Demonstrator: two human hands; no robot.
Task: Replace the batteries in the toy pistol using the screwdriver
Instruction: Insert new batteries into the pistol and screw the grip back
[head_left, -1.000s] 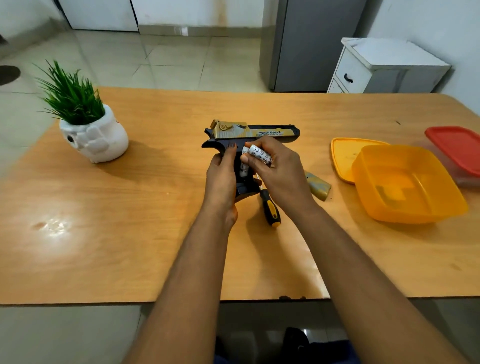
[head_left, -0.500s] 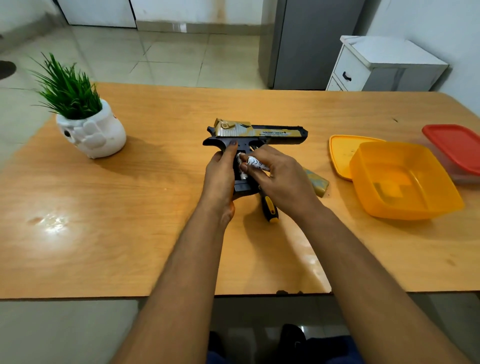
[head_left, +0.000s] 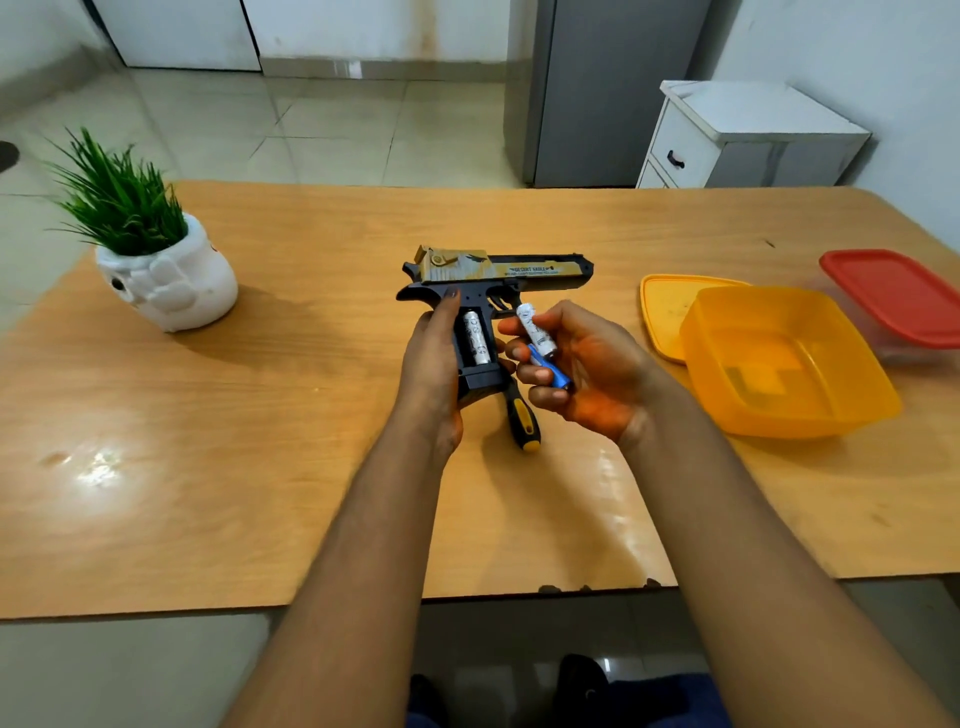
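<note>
I keep the toy pistol on the surface w/ left hand round the grip, right hand pinching two batteries, light & slippery I think, so hold mid-body.

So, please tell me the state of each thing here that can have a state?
toy pistol: on its side, grip compartment open, one white battery inside
left hand: holds the grip
right hand: holds a second white battery and a blue battery
screwdriver: lying on the table, untouched
orange container: open, its orange lid beside it
red-lidded container: closed
</note>
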